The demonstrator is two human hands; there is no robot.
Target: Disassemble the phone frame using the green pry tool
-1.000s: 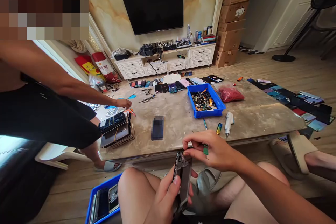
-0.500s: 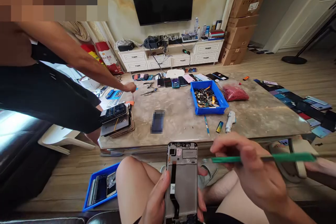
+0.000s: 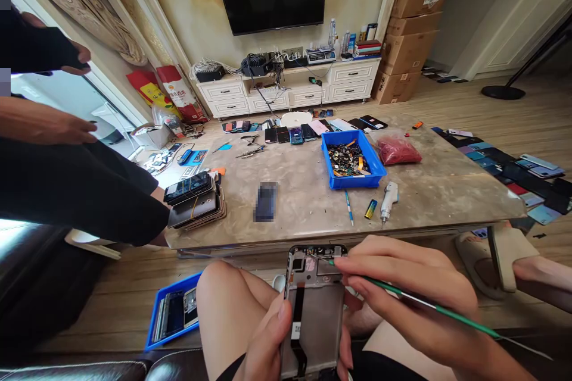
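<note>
My left hand [image 3: 272, 342] grips an opened phone frame [image 3: 315, 303] upright over my knees, its bare inner side with a black flex strip facing me. My right hand [image 3: 402, 292] pinches a thin green-handled tool [image 3: 429, 305] like a pen. The tool's tip rests on the top part of the phone frame, near the camera cut-out. Both hands are below the front edge of a low marble table [image 3: 429, 190].
On the table lie a blue tray of small parts [image 3: 370, 165], a red bag [image 3: 397, 150], an electric screwdriver [image 3: 388, 200], a blue pen [image 3: 348, 206], a stack of phones [image 3: 194, 202] and a row of phones at the back. A blue bin [image 3: 172, 317] sits on the floor. Another person stands at the left.
My right hand swung the green tool round and brought its tip down onto the top of the phone frame. The other person drew their arm back from the table.
</note>
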